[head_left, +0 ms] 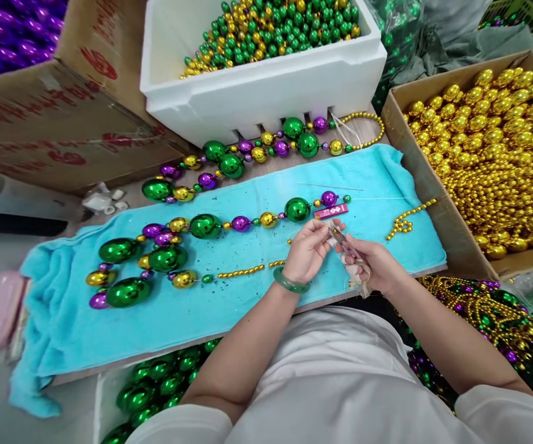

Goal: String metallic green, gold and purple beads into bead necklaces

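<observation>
- Nearest my white shirt (331, 376), large green beads (165, 376) lie below the near edge of the blue towel (229, 314)
- My right hand (375, 268) closes round a small metal hand tool (347, 245), with pale cloth (358, 277) bunched at its handles; a light, steady grip should suit such fine work
- My left hand (309, 248) has its fingertips pinched together at the tool's tip; what sits between them is too small for me to tell, so the pinch should be firm, right beside the tip, with skin clear of the metal
- Left of my wrist, a row of small gold beads (241, 271) runs along the towel; I do well to let it lie slack, without a tug
- Past it, the big bead strand (206, 226) doubles back on the towel in green, purple and gold; sleeves and elbows want to miss it
- Just beyond my fingers lies a magenta packet (331, 211), then a white thread (377, 198) stretched rightward; snagging it looks the likeliest slip
- To the right, a short gold chain (418, 209) crosses the towel
- Farther off, another bead strand (232, 166) rests before the white foam box (266, 98)
</observation>
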Demonstrator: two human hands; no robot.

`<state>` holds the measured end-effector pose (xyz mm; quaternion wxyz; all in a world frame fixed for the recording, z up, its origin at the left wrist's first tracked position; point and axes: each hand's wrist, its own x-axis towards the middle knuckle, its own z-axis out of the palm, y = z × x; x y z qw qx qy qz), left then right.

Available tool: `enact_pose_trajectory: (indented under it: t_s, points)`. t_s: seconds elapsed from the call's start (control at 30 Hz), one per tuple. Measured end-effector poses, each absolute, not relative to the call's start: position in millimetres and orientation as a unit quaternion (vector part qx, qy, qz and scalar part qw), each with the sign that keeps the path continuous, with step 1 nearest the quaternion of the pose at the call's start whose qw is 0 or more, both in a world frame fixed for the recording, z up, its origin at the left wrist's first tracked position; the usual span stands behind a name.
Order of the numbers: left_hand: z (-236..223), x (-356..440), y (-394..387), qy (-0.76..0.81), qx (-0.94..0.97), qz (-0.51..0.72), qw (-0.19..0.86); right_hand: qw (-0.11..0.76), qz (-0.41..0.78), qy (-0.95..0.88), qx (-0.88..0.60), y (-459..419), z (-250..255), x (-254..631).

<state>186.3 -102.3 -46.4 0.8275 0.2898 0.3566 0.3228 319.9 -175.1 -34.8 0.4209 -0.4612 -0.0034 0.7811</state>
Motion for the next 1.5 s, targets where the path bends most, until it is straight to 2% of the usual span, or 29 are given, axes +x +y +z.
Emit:
enact_pose_trajectory:
  t_s: [0.53,0.83,1.17,1.27,1.33,1.5]
  points:
    - [-59.3,183.9,-105.4,0.330,0.307,0.328,0.831,0.482,0.767,0.005,-0.423,-169.5,-41.8,319.3]
    - [-62.8,184.1,-104.2,0.295,0.352,0.307,0.834,0.474,0.778,0.038,-0.410,-166.5,-47.8,320.1]
    - [-64.5,184.1,-104.4,0.331,0.313,0.310,0.834,0.491,0.729,-0.032,-0.475,-164.9,-49.0,329.6]
    - [-60.3,186.2,-104.6,0.376,0.305,0.317,0.816,0.494,0.653,-0.111,-0.564,-166.4,-49.8,331.3]
    - [-57.0,187.9,-105.3,0.394,0.299,0.318,0.809,0.488,0.562,-0.209,-0.635,-168.7,-51.9,330.8]
    - [-50.3,191.0,-104.5,0.405,0.246,0.308,0.825,0.363,0.232,-0.461,-0.775,-171.2,-61.6,332.2]
